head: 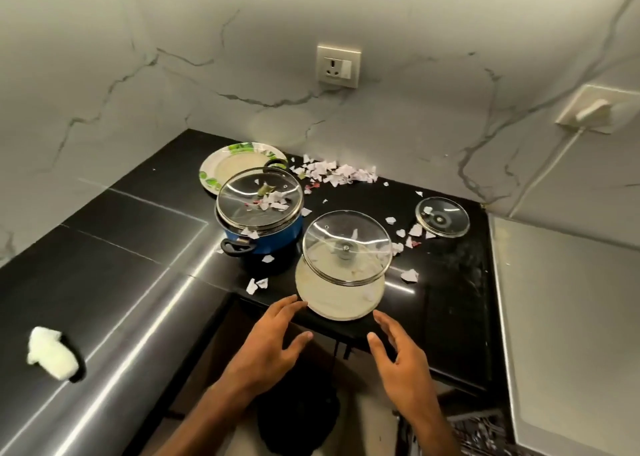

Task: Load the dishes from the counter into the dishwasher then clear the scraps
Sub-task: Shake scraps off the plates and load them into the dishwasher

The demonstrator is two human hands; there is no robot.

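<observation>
A cream plate lies at the front edge of the black counter, with an upturned glass lid resting on it. My left hand is open just left of the plate, fingertips near its rim. My right hand is open just right of it, holding nothing. Behind stands a blue pot covered by a glass lid strewn with scraps. A green-patterned plate lies behind the pot. A small glass lid sits at the right.
Torn paper scraps lie in a heap by the back wall and scattered around the dishes. A white crumpled cloth lies on the counter at the left. Marble walls carry a socket and a plugged-in socket.
</observation>
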